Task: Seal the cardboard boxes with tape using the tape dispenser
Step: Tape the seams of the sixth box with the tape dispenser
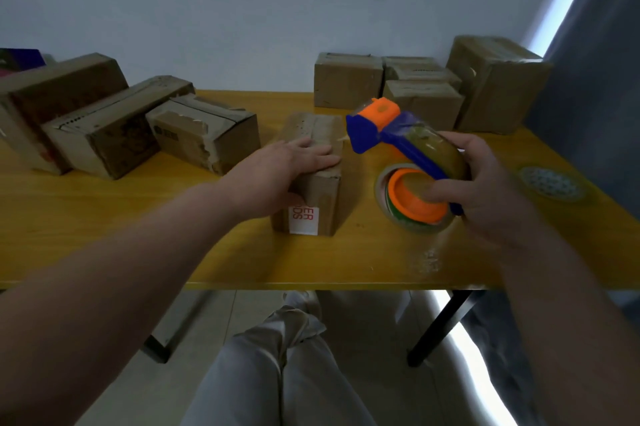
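Box (322,197): centre of worktop (138,235), white label on its near face.
Left hand (294,162): flat on the box top, fingers straight, gripping nothing.
Right hand (485,183): curled round dispenser (410,157), held just right of the box.
Left boxes (104,128), right boxes (415,90): at rear.

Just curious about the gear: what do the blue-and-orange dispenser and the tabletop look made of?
Tape dispenser: likely moulded plastic, saturated blue and orange, smooth edges. Tabletop: probably wood or laminate; yellow, smooth, reflecting light faintly.
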Action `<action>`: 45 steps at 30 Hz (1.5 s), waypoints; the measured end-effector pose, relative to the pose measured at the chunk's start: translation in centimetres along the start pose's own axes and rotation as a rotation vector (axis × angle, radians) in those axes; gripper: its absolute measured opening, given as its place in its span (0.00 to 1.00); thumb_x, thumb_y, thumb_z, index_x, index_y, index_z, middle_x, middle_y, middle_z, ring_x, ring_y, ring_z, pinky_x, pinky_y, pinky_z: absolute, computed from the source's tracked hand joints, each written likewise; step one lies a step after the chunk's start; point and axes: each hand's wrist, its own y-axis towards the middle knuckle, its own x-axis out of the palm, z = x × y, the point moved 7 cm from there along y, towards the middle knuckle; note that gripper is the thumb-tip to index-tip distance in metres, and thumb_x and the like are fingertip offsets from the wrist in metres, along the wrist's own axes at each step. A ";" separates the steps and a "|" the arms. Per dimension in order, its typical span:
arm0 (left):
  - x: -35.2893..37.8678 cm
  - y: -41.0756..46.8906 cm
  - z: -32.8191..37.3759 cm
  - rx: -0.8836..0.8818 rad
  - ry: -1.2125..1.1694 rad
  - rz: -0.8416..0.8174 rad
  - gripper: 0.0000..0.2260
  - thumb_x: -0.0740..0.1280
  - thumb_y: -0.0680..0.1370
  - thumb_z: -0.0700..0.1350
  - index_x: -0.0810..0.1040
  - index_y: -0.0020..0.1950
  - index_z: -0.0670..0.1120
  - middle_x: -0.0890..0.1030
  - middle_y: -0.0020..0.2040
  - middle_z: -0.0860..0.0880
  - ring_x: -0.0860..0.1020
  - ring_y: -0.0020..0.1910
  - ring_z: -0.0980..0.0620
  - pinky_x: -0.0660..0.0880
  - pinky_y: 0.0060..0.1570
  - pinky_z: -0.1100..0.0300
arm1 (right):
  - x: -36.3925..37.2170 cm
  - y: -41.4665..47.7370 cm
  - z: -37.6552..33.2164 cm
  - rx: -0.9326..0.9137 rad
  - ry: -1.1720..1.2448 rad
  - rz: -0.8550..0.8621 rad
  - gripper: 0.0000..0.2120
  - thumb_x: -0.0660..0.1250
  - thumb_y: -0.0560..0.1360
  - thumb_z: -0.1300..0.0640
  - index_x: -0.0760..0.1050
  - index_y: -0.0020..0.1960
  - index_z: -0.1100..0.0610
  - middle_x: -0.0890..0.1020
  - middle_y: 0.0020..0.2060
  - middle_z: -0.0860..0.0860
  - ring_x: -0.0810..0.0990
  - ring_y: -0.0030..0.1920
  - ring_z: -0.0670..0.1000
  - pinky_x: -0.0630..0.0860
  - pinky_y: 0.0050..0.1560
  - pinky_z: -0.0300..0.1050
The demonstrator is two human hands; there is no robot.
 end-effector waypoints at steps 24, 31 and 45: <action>-3.4 -3.5 -2.2 -0.664 -1.344 0.227 0.05 0.66 0.78 0.42 0.78 0.43 0.43 0.79 0.28 0.50 0.76 0.25 0.58 0.72 0.24 0.66 | 2.9 0.3 -5.7 -0.201 -0.241 -0.344 0.34 0.72 0.57 0.62 0.73 0.59 0.40 0.78 0.54 0.48 0.81 0.50 0.51 0.81 0.45 0.54; -3.1 -5.9 -5.3 -0.777 -1.292 0.443 0.04 0.68 0.76 0.41 0.79 0.41 0.44 0.80 0.28 0.51 0.75 0.25 0.60 0.73 0.27 0.66 | 1.3 0.9 -7.0 -0.173 -0.451 -0.417 0.34 0.73 0.63 0.66 0.72 0.56 0.34 0.80 0.50 0.43 0.80 0.48 0.44 0.82 0.44 0.44; 0.7 -7.2 -6.2 -0.933 -1.233 0.622 0.07 0.70 0.75 0.47 0.80 0.41 0.44 0.79 0.25 0.53 0.73 0.26 0.58 0.71 0.27 0.64 | 4.1 3.0 -6.5 -0.189 -0.620 -0.470 0.29 0.75 0.64 0.58 0.72 0.58 0.34 0.79 0.51 0.42 0.80 0.45 0.42 0.77 0.42 0.40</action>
